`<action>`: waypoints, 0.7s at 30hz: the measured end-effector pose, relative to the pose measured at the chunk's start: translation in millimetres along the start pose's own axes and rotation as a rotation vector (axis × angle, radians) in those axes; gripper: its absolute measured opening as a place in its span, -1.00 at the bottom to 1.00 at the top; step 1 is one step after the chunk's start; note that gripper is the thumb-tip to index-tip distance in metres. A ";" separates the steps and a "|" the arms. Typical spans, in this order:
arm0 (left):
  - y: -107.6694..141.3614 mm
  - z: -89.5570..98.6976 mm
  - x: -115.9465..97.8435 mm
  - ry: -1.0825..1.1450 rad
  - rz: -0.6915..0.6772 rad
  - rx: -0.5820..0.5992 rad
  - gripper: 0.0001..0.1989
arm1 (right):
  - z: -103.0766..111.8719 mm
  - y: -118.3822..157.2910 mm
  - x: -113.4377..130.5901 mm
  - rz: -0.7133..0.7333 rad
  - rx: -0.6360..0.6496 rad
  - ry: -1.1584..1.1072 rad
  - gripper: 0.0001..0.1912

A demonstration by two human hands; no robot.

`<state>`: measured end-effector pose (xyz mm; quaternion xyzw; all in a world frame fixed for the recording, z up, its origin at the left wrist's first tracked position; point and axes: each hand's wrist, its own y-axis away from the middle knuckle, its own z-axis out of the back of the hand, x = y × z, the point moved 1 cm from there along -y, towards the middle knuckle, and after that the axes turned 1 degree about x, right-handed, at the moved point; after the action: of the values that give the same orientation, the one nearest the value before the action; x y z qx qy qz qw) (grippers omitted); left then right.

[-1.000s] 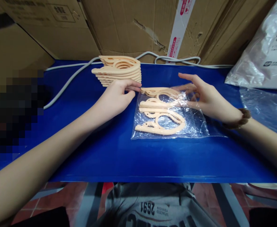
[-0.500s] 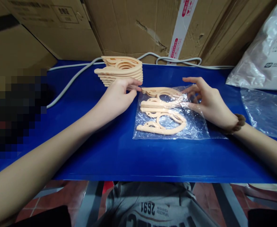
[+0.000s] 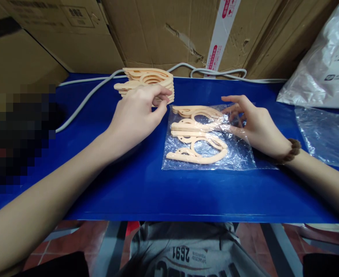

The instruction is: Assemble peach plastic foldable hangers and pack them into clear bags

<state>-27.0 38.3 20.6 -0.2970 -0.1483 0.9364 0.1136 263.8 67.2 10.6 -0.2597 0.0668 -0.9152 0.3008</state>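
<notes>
A clear plastic bag [image 3: 177, 163] lies flat on the blue table, with beige folding hangers [image 3: 197, 157] inside it in two groups. My right hand [image 3: 254, 125] is at the bag's right end, fingers apart, with the thumb and some fingertips against or under the film; I cannot tell which. Behind and left of the bag stands a stack of similar beige hangers [image 3: 158, 79]. In front of this stack my left hand [image 3: 142, 109] hovers with bent fingers, the thumb apart from the index finger and nothing visible between them. It hides part of the stack.
Along the table's back edge runs a white cable [image 3: 88, 98], in front of large cardboard boxes [image 3: 146, 34]. A full white plastic sack [image 3: 319, 73] stands at the back right, and another clear bag [image 3: 328, 134] lies before it. The far left is pixelated.
My left hand has moved slightly back and up from the bag's left corner, toward the hanger stack. The right hand and the bag have hardly moved.
</notes>
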 end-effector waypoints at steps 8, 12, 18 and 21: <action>-23.1 44.0 -7.8 -0.259 -0.075 -0.034 -0.63 | 5.5 3.3 -6.3 0.016 0.043 0.095 -0.26; -48.3 65.5 24.3 -0.351 -0.180 0.183 -0.19 | 13.4 5.3 -7.4 0.014 0.058 0.121 -0.34; -74.0 73.0 68.1 -0.277 -0.030 0.423 -0.07 | 21.8 6.4 -7.5 -0.005 0.023 0.206 -0.46; -80.9 72.8 74.6 -0.288 -0.059 0.399 -0.03 | 23.0 6.2 -7.0 -0.019 0.023 0.207 -0.49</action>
<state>-119.4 120.7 66.3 -0.1278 0.0161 0.9761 0.1749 283.7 67.1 25.5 -0.1608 0.0848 -0.9407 0.2864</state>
